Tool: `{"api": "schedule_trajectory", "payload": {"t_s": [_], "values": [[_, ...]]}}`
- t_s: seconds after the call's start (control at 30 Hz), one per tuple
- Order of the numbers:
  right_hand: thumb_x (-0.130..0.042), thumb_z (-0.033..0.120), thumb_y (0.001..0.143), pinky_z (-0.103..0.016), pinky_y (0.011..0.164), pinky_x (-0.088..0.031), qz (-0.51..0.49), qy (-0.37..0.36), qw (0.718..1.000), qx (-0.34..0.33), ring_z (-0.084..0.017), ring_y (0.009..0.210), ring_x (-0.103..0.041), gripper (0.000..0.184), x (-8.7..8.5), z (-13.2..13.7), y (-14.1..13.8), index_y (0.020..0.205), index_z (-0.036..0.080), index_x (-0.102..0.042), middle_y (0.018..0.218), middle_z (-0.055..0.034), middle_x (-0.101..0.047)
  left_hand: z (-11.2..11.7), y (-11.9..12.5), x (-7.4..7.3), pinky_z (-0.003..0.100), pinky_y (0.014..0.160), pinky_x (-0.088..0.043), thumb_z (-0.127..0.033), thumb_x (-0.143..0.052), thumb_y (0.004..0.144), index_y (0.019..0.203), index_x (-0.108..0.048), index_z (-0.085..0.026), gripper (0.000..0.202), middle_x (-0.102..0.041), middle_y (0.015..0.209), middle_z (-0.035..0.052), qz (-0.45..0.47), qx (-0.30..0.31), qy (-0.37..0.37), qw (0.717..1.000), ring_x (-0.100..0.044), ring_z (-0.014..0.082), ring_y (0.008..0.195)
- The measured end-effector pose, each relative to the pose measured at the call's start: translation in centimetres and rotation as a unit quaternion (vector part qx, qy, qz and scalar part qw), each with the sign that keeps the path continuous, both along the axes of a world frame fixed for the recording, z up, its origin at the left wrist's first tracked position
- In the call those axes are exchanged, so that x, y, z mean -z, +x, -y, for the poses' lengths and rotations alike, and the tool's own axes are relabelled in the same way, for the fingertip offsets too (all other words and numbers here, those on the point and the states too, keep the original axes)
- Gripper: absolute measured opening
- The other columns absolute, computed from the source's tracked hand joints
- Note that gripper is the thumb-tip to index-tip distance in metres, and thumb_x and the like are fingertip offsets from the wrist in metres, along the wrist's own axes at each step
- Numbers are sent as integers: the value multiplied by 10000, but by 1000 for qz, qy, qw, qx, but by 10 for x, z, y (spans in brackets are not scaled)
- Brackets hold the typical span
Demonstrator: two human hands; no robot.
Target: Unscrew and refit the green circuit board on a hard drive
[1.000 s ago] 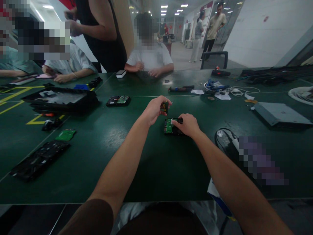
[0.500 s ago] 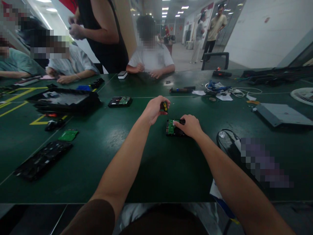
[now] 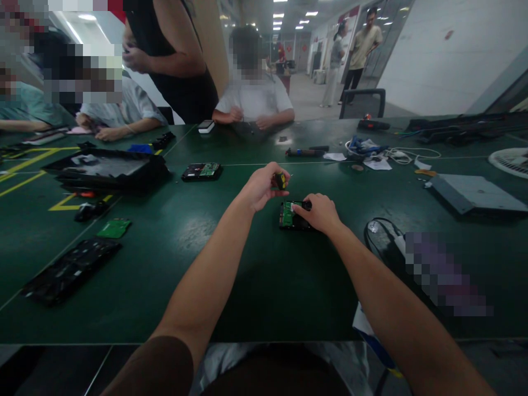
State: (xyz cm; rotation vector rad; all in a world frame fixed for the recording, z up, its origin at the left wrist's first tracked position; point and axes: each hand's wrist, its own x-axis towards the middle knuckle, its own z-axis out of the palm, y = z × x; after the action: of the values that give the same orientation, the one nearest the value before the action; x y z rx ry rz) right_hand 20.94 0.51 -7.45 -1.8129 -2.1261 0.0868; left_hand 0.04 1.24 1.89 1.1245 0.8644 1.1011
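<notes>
A small hard drive (image 3: 289, 218) with a green circuit board facing up lies on the dark green table (image 3: 247, 264) in front of me. My right hand (image 3: 319, 213) rests on its right side, fingers curled over it and holding it down. My left hand (image 3: 260, 186) is closed round a black and yellow screwdriver (image 3: 281, 180), held upright just above the drive's far left corner. The tip of the tool is too small to make out.
A second drive (image 3: 202, 171) lies further left, beside a black tray (image 3: 103, 168). A green board (image 3: 112, 227) and a black panel (image 3: 68, 269) lie near left. Cables (image 3: 383, 242) coil at my right; a grey case (image 3: 474, 192) sits far right. Other people sit across the table.
My left hand has turned slightly on the screwdriver, staying above the drive. My right hand stays on the drive. The view has barely shifted.
</notes>
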Motion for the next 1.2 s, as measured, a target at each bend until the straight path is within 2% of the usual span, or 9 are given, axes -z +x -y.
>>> {"api": "schedule_trajectory", "payload": {"t_s": [0.13,0.37,0.5,0.6,0.73,0.87,0.93,1.1,1.2], "values": [[-520,744,931,-448,859,-480,2,1,1000,2,-320,1040,-629,568,0,-1,0,1058,224,-711,1110,-136,-709,-1,-3,-1,262,588,-510,-328,-557,866,819,-710,-168,226,-682,851,101,-36,-27,22,999,-628,187,776],[-517,745,930,-449,847,-484,3,11,1000,-5,-315,1020,-629,561,2,-2,1,1049,234,-716,1092,-132,-712,0,1,0,353,727,-588,-300,-618,876,913,-605,-182,124,-715,870,97,-5,-55,29,998,-686,206,818],[-527,747,925,-447,846,-484,0,8,1000,-4,-315,1019,-630,554,1,-2,1,1038,238,-713,1088,-123,-715,-1,1,1,265,622,-540,-289,-613,852,858,-671,-167,136,-696,937,99,-35,-58,67,995,-644,183,828],[-525,739,930,-444,843,-480,3,7,1000,-4,-316,1020,-632,548,0,-1,1,1042,235,-708,1092,-123,-715,-1,0,1,245,582,-521,-303,-618,837,835,-716,-165,168,-664,915,85,-52,-59,86,993,-612,175,805],[-525,732,936,-438,842,-476,6,6,1000,-3,-314,1024,-632,539,-1,0,1,1050,236,-703,1102,-125,-712,0,1,1,277,614,-558,-316,-614,828,839,-699,-170,169,-677,874,87,-15,-38,31,999,-640,190,811],[-522,729,940,-437,839,-477,10,11,1000,-5,-316,1026,-630,535,-1,1,1,1044,235,-700,1080,-123,-712,-1,5,3,339,743,-605,-309,-585,841,848,-646,-183,140,-672,800,60,62,-16,-42,997,-657,179,784],[-522,727,940,-438,844,-477,7,11,1000,-4,-317,1029,-629,535,-1,0,1,1041,233,-701,1080,-124,-710,-1,6,3,340,755,-606,-306,-586,844,829,-640,-183,135,-676,809,64,63,-18,-40,997,-656,179,787],[-515,734,938,-438,835,-472,1,10,1000,-7,-315,1017,-630,546,1,0,1,1048,234,-704,1088,-123,-708,0,5,4,274,636,-568,-332,-599,854,806,-706,-164,205,-662,836,90,10,-27,4,1000,-632,189,810],[-519,726,940,-431,833,-464,6,16,1000,-6,-317,1021,-630,536,2,-1,1,1047,235,-707,1090,-126,-710,2,6,2,288,649,-583,-331,-596,869,855,-714,-148,218,-649,818,89,3,-28,16,999,-636,192,798]]}}
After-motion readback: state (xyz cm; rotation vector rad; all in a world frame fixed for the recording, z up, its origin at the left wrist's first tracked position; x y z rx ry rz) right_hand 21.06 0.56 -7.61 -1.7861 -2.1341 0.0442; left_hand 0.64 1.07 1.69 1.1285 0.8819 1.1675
